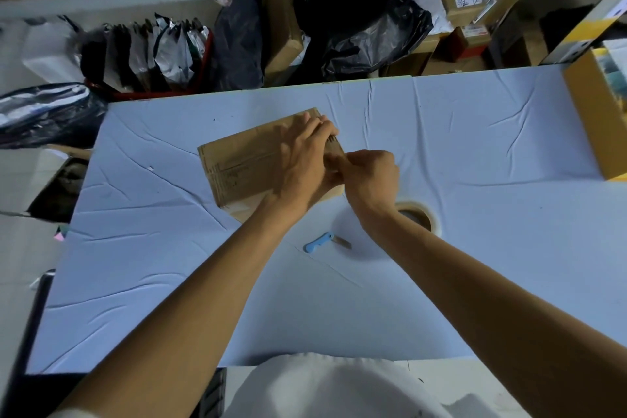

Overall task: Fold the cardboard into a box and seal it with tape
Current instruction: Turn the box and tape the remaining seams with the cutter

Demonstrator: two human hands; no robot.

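The fingers (315, 127) of the left hand (302, 159) lie straight and close together, pressing the far right corner of the flat cardboard (244, 163). Those of the right hand (371, 176) are curled at its right edge, touching the left thumb and seemingly pinching a layer (the grip itself is hidden). This looks like the very start of folding, so the next move calls for pulling the sheet open into a tube; the tape roll (425, 214) and blue knife (320, 243) lie on the bench (475, 146) near the right wrist.
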